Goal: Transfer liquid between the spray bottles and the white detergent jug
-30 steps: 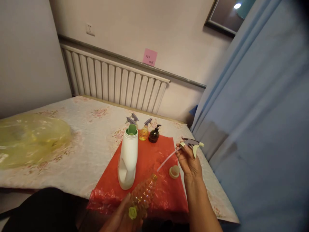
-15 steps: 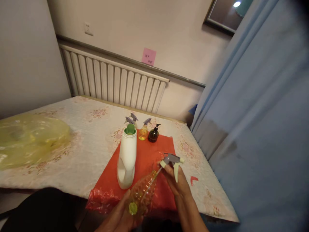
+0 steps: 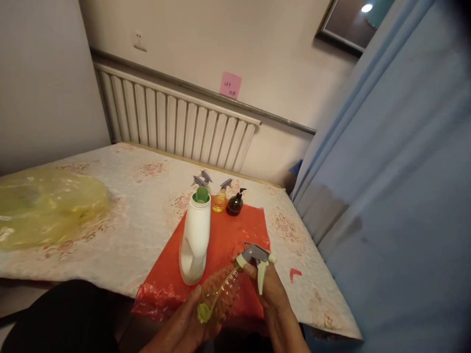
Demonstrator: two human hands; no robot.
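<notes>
Bottle (image 3: 230, 284), just one, is gripped by left fingers (image 3: 195, 297), one spray head (image 3: 253, 253) by right fingers (image 3: 251, 271), near one white jug (image 3: 197, 235).

Home rm, I'd say, tho can't tell which: ribbed radiator (image 3: 176, 117) under a pipe (image 3: 287, 120) along the wall (image 3: 184, 39), floral cloth (image 3: 143, 196) spread in front, long blue curtain (image 3: 397, 171) on the r., dark-framed pic (image 3: 348, 32) nr it, std socket (image 3: 139, 41) abv.

Bare hands (image 3: 273, 290), bare forearms (image 3: 287, 332)
</notes>
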